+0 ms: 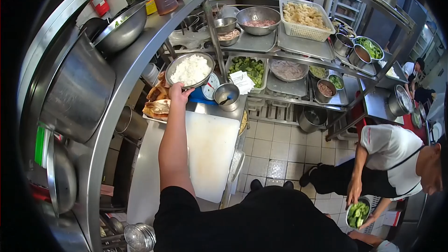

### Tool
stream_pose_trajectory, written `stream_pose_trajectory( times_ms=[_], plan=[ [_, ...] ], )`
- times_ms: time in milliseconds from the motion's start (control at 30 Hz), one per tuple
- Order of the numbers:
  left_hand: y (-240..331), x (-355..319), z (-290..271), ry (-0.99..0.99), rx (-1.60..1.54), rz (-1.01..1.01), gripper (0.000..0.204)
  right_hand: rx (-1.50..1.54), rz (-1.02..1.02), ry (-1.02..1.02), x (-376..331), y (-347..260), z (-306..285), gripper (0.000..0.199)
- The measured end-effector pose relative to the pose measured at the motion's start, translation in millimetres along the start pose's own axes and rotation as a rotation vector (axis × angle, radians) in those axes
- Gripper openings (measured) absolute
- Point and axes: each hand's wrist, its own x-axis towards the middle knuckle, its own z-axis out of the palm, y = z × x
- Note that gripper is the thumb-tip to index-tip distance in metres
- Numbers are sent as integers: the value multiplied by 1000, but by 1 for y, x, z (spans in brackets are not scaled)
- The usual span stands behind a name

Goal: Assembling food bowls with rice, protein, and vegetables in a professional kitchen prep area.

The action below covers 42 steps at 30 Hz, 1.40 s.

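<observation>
My left hand grips the near rim of a steel bowl, its thumb side toward the dial. White rice is heaped in the bowl. Under and beside it is a blue kitchen scale with a round dial; whether the bowl rests fully on it I cannot tell. Right of the scale stands a small steel pot with something dark inside. Browned roast meat lies on a tray left of my wrist. A white cutting board lies below my forearm. My right hand is out of sight.
A steel shelf rail curves along my left, holding a large stockpot. Ahead, a rack holds green vegetables, a white basket of pale yellow pieces, and several bowls. At right, a co-worker holds a bowl of green vegetables.
</observation>
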Motion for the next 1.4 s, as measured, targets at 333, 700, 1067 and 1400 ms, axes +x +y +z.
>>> stream_pose_trajectory(
  times_ms=[333, 700, 1067, 1400],
  plan=[
    [-2, -8, -3, 0, 37, 5, 50, 40, -123, 137, 63, -38, -112, 20],
    [-6, -9, -14, 63, 82, -60, 50, 1390, 426, 187, 153, -60, -159, 33],
    [-89, -84, -7, 337, -9, 354, 25, -332, 54, -138, 123, 11, -148, 19],
    [-345, -234, 88, -617, 848, 34, 16, 620, 571, -32, 144, 118, -155, 16]
  ],
)
